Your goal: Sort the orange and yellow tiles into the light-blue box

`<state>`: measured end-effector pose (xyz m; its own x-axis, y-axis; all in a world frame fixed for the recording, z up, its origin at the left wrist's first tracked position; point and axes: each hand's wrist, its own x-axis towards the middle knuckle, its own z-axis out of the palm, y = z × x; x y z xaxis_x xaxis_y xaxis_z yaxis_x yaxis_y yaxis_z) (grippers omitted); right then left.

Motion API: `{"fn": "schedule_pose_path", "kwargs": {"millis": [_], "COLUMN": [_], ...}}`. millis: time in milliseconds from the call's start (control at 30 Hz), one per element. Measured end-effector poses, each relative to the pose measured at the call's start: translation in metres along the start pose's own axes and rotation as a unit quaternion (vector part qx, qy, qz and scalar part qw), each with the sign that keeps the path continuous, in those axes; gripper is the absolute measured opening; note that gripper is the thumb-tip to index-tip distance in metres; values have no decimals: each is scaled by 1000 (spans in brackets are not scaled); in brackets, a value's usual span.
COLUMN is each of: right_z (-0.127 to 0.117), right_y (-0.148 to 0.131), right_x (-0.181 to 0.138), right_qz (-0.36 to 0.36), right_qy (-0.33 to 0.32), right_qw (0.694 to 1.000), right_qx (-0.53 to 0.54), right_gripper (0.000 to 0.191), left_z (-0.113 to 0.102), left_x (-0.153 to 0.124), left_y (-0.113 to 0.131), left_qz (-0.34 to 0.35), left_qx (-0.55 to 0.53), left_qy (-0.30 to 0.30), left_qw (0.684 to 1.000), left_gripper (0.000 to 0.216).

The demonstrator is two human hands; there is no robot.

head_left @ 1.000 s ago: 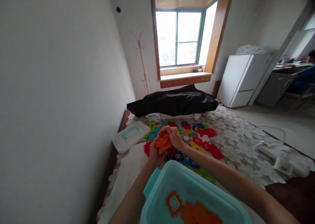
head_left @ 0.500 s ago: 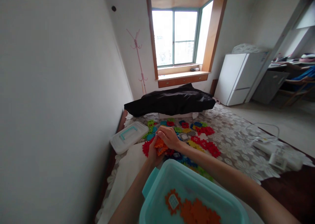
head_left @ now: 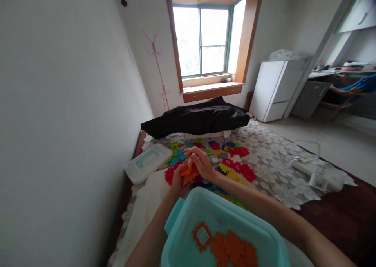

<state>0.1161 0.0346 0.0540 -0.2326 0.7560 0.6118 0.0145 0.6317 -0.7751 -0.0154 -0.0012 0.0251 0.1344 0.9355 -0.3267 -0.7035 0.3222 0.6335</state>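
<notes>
Just past the pale teal plastic tub [head_left: 188, 224], a bunch of orange plastic pieces with bumpy edges [head_left: 188, 175] is held up between the left hand [head_left: 176, 177] and the right hand [head_left: 203, 164]. The left fingers curl around the bunch from the side. The right fingers bend over its top and press on it; some of their tips are hidden.

Part of the work looks done: one orange piece with a white window [head_left: 202, 237] and a flat orange pile [head_left: 233, 246] lie inside the tub. The bunch is outside it. Much looks left: red pieces [head_left: 249, 174], yellow pieces [head_left: 234, 175], light blue pieces [head_left: 181, 155] and bright green pieces [head_left: 174, 145] lie spread on the grey cloth with white flowers [head_left: 272, 169]. Only orange shows in the tub. The cloudy white plastic lid [head_left: 147, 171] lies off to the left.
</notes>
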Motion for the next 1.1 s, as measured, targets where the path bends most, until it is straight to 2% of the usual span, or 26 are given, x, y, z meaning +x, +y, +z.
{"fn": "schedule_pose_path", "kwargs": {"millis": [133,267,367,467,567,633,700,767,800,833,867,933,967,1033,1100], "right_z": [-17,-47,-69,-82,-81,-76,-70,-67,-67,-67,-67,-69,-70,-71,-73], "right_y": [-4,2,9,11,7,5,4,4,4,5,6,9,10,12,11], "right_x": [-28,-69,-98,-119,-130,-133,-134,-134,-135,-136,-137,-139,-139,-139,-139], "right_qz": [3,80,150,197,204,213,216,207,201,193,181,151,136,115,110], "right_qy": [62,88,48,0,-43,-100,-172,-216,-227,-239,-254,-287,-299,-303,-298], "right_qw": [997,992,986,979,977,971,960,953,952,951,949,945,944,946,948], "right_qx": [39,39,48,58,52,47,46,46,43,40,36,28,23,6,-18], "right_gripper": [50,49,58,68,72,74,76,76,74,71,66,56,52,48,47], "left_z": [-1,-3,-2,3,9,14,25,44,56,69,83,105,112,116,111], "left_x": [-2,-3,-5,-12,-24,-38,-58,-82,-95,-107,-118,-134,-139,-142,-141], "left_y": [3,2,3,15,38,55,71,82,85,87,87,81,76,61,45], "left_qz": [1,5,4,13,25,29,16,-10,-19,-29,-48,-63,-68,-62,-48], "left_qx": [10,11,14,1,-20,-18,18,106,176,263,354,468,508,564,596], "left_qy": [1,-8,-27,-29,-36,-36,-54,-110,-164,-238,-298,-375,-407,-442,-459], "left_qw": [1000,1000,1000,999,999,999,998,988,970,935,885,798,756,695,657], "left_gripper": [30,34,38,40,38,31,25,24,22,22,21,14,15,17,16]}}
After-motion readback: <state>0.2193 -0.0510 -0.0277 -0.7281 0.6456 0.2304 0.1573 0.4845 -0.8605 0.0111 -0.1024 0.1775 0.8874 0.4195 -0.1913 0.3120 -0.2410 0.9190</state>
